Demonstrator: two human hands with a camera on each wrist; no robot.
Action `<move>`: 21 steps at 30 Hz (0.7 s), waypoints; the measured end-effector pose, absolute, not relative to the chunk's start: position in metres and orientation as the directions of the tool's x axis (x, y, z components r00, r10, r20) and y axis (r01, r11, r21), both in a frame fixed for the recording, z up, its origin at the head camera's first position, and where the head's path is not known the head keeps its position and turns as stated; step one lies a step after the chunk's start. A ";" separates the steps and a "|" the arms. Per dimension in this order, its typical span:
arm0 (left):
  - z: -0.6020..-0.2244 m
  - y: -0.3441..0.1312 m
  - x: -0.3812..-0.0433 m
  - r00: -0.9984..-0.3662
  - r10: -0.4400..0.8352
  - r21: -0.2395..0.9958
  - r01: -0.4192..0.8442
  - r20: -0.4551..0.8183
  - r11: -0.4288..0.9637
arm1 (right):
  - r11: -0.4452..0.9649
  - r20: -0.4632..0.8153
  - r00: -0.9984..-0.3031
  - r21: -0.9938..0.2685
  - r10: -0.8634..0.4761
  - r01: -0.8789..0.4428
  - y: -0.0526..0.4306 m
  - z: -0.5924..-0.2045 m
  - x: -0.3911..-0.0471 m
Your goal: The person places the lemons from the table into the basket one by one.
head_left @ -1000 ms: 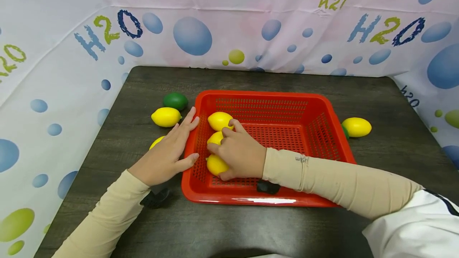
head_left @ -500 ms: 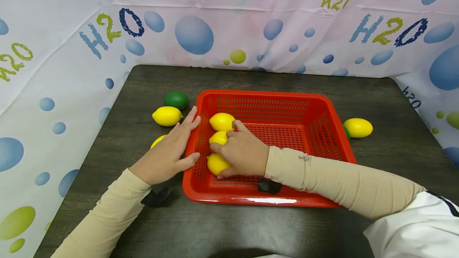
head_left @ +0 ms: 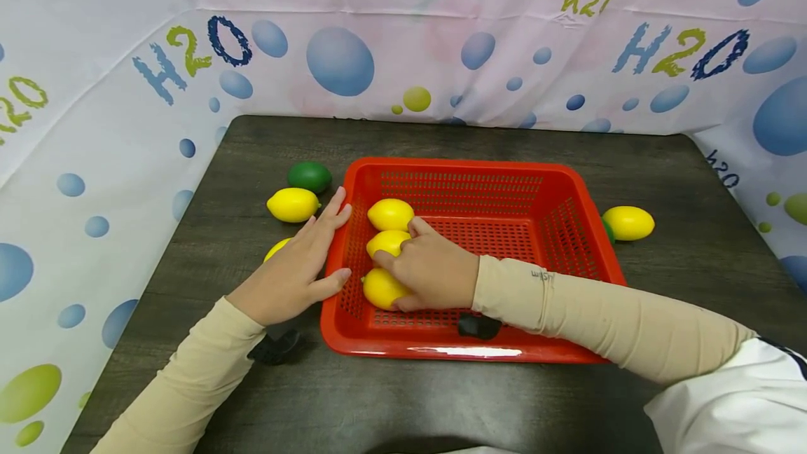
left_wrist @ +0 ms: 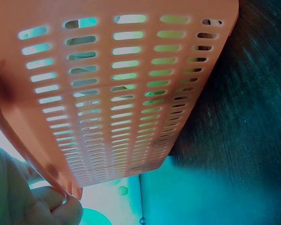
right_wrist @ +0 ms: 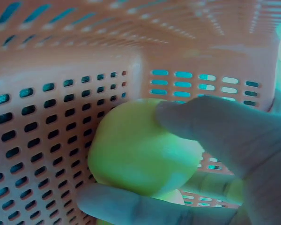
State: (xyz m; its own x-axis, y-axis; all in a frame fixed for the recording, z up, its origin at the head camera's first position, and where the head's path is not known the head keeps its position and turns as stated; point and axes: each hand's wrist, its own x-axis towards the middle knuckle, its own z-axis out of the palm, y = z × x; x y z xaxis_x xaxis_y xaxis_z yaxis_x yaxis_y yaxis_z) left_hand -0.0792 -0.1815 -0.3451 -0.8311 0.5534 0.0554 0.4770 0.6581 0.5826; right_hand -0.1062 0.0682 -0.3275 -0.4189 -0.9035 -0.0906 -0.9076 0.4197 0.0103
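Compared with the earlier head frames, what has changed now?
The right hand has shifted slightly right inside the red basket, uncovering more of the middle lemon; its thumb still touches the near lemon. The lemons keep their row, and the left hand remains against the basket's left rim.

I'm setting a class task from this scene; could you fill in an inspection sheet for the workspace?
Surface: dark table.
Job's things: three lemons in a red basket; outside, two lemons and a green fruit left, one lemon and a mostly hidden green fruit right.
Clutter: nothing seen.
Hands: left hand touches the basket's left rim; right hand grips the basket's nearest lemon.
Cables: nothing seen.
Surroundings: bubble-print cloth, lettered "H2O".
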 end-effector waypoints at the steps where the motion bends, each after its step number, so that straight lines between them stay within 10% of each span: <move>1: -0.345 -0.182 -0.079 -0.832 0.553 0.584 0.475 0.054 0.658 | 0.418 -0.095 -0.417 0.008 -0.904 -0.908 0.069 -0.326 -0.106; 21: -0.345 -0.182 -0.079 -0.833 0.551 0.582 0.472 0.050 0.662 | 0.460 0.112 -0.459 -0.020 -0.882 -0.888 0.100 -0.287 -0.116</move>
